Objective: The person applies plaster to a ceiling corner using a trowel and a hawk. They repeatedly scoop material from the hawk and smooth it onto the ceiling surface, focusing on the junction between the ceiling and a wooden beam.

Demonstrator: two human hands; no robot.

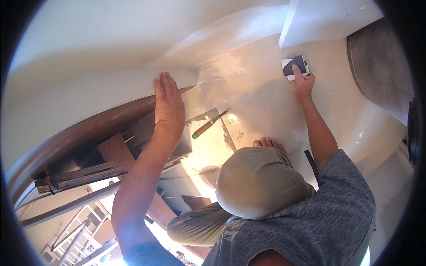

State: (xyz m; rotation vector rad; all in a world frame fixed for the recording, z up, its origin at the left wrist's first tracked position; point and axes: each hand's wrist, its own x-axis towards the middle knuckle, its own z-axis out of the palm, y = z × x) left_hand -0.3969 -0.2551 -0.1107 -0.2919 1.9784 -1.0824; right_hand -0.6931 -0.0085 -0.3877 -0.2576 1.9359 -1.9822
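My right hand (305,85) grips a small dark-and-white block (290,63), which looks like a sanding block, with the thumb across its dark face. It is held close to the pale, smeared surface beside a white panel edge. Over on the left, my left hand (169,99) lies flat, fingers stretched out, against the lower edge of a white curved wall (111,84). Between the hands, a chisel-like tool (205,128) with a wooden handle, green end and dark thin blade rests on the tiled floor (253,117).
Under the wall runs a brown wooden edge (106,116), with boards (117,153) stacked below it. A white ladder (80,232) stands at lower left. A white panel (319,26) and a dark curved surface (377,66) border the right. My knee (259,181) and bare foot (271,142) are near the tool.
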